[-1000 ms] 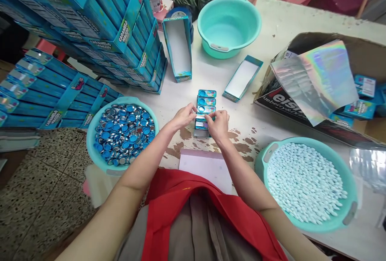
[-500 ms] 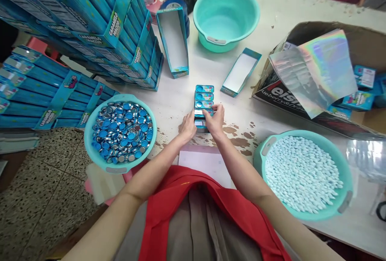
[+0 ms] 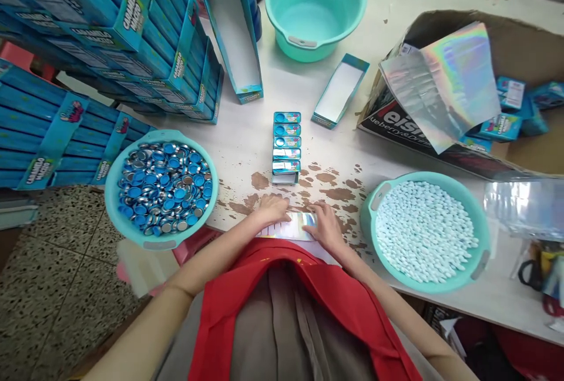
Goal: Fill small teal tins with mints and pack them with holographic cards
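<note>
Our left hand (image 3: 272, 211) and right hand (image 3: 327, 227) touch the silver rectangular film (image 3: 288, 230) at six o'clock, probably to steady it; pinching we cannot tell.

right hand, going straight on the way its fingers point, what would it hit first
Probably the left hand, just across the foil strip from the right hand, though relative heights are hard to judge here.

Three turquoise basins (image 3: 315, 11), five small blue boxes (image 3: 292, 142) in a column, two open blue trays (image 3: 339, 93) and one cardboard carton (image 3: 408, 124) are on the counter (image 3: 291, 87). Two hands (image 3: 273, 209) are at one shiny sheet (image 3: 293, 228). The blue and silver caps (image 3: 163, 187) and the pale pieces (image 3: 423, 231) are too many to count.
</note>
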Demonstrator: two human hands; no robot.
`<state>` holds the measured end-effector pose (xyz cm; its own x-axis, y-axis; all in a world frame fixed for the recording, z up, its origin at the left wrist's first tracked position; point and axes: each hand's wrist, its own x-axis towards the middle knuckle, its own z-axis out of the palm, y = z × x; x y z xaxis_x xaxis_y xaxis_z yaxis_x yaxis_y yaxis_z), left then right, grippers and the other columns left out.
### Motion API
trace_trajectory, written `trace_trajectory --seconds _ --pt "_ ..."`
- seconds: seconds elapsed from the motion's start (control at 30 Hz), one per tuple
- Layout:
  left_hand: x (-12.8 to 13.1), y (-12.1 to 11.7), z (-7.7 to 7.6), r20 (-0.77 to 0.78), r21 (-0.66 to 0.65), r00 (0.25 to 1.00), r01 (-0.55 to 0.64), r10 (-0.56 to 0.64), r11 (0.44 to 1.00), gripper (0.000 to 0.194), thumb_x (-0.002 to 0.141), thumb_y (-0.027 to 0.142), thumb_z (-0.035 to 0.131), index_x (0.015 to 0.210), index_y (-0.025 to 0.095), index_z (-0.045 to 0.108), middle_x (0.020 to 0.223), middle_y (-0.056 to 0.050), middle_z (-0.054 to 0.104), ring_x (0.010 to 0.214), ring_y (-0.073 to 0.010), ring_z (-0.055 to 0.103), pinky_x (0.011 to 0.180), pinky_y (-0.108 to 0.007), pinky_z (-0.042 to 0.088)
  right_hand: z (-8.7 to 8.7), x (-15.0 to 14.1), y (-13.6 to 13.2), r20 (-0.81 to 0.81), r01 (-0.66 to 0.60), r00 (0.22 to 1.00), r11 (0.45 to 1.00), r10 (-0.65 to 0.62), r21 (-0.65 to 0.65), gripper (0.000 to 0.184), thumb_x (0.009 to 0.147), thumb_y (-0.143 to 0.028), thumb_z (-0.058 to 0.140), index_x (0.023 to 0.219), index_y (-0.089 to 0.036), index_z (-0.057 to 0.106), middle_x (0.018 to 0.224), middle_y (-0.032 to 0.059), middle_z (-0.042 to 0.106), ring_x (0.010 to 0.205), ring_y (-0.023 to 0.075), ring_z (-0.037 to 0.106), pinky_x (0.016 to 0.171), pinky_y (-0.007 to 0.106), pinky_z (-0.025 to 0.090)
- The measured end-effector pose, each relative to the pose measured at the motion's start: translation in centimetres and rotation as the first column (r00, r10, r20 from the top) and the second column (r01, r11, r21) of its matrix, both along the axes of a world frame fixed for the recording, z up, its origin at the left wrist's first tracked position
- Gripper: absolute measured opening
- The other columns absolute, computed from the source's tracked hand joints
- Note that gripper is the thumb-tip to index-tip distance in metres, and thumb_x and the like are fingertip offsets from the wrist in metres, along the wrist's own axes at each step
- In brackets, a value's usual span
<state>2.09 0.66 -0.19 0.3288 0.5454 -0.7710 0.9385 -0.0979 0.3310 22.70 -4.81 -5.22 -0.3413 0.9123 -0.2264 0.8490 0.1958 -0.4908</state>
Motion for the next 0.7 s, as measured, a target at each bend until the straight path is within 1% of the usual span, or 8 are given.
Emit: trace_trajectory --seconds 0.07,0.13,0.23,0.4,0.47,0.53,0.6,0.7 --pt "1.0 0.2 -0.3 0.0 -0.044 1.0 0.007 -0.007 0.999 0.042 0.077 0.043 0.061 0.11 0.018 0.059 0.115 -0.014 0.065 0.109 -0.0282 0.059 0.093 -0.04 0.043 -0.2 -0.3 -0.6 0.036 -0.031 0.999 0.999 0.03 0.017 0.048 0.073 -0.03 0.069 0.118 -0.022 0.054 0.117 0.0122 0.052 0.104 0.0283 0.05 0.086 0.042 0.045" --pt "1.7 0.2 -0.6 0.009 -0.069 1.0 -0.005 0.006 0.998 0.036 0.077 0.04 0.061 0.106 0.017 0.061 0.116 -0.014 0.064 0.11 -0.0279 0.059 0.093 -0.038 0.043 -0.3 -0.9 -0.6 0.06 -0.036 0.998 0.999 0.035 0.007 0.05 0.073 -0.031 0.069 0.12 -0.021 0.054 0.117 0.0125 0.053 0.102 0.0285 0.05 0.085 0.042 0.045" --pt "2.1 -0.3 -1.1 0.013 -0.051 0.999 -0.045 0.046 0.998 0.028 0.082 0.035 0.055 0.103 0.018 0.063 0.118 -0.013 0.063 0.111 -0.0262 0.058 0.091 -0.035 0.045 -0.3 -1.6 -0.6 0.061 -0.075 0.995 0.997 0.074 0.019 0.045 0.077 -0.032 0.067 0.119 -0.023 0.057 0.117 0.0119 0.055 0.102 0.029 0.049 0.082 0.042 0.044" --pt "1.9 -0.9 -1.5 0.019 -0.06 0.991 -0.131 0.132 0.99 0.024 0.084 0.028 0.048 0.101 0.019 0.063 0.105 -0.011 0.068 0.102 -0.0234 0.062 0.082 -0.032 0.047 -0.1 -1.7 -2.1 0.037 -0.2 0.98 0.975 0.197 0.097 0.033 0.086 -0.027 0.055 0.119 -0.023 0.058 0.119 0.0108 0.058 0.107 0.0281 0.048 0.086 0.042 0.042" --pt "1.8 -1.0 -1.6 0.04 -0.062 0.987 -0.152 0.155 0.986 0.022 0.084 0.027 0.049 0.099 0.02 0.063 0.102 -0.008 0.069 0.099 -0.0222 0.063 0.081 -0.03 0.047 -0.1 -1.6 -2.5 0.003 -0.199 0.98 0.973 0.2 0.115 0.031 0.088 -0.027 0.052 0.118 -0.022 0.057 0.118 0.0102 0.058 0.107 0.027 0.049 0.089 0.042 0.041" --pt "1.7 -1.0 -1.8 0.07 -0.057 0.983 -0.166 0.17 0.985 0.02 0.083 0.026 0.049 0.097 0.022 0.064 0.1 -0.007 0.07 0.097 -0.0211 0.063 0.08 -0.029 0.046 -0.1 -1.5 -2.5 -0.014 -0.157 0.987 0.98 0.16 0.125 0.033 0.089 -0.029 0.05 0.121 -0.021 0.055 0.118 0.011 0.058 0.107 0.0264 0.049 0.088 0.041 0.042" --pt "1.6 -1.1 -2.0 0.096 -0.05 0.979 -0.176 0.18 0.983 0.019 0.083 0.027 0.049 0.095 0.022 0.064 0.1 -0.005 0.07 0.096 -0.0206 0.063 0.08 -0.029 0.046 -0.1 -1.5 -2.2 0.02 -0.129 0.992 0.984 0.127 0.127 0.037 0.09 -0.031 0.05 0.124 -0.019 0.053 0.118 0.0127 0.058 0.105 0.0267 0.05 0.086 0.04 0.043" --pt "1.4 -1.3 -2.4 0.115 -0.044 0.974 -0.189 0.193 0.981 0.018 0.083 0.028 0.049 0.092 0.022 0.064 0.098 -0.005 0.07 0.093 -0.02 0.063 0.078 -0.028 0.046 0.0 -1.6 -1.9 0.092 -0.174 0.982 0.977 0.164 0.122 0.036 0.09 -0.032 0.05 0.124 -0.02 0.055 0.115 0.012 0.06 0.102 0.0267 0.051 0.084 0.04 0.042"
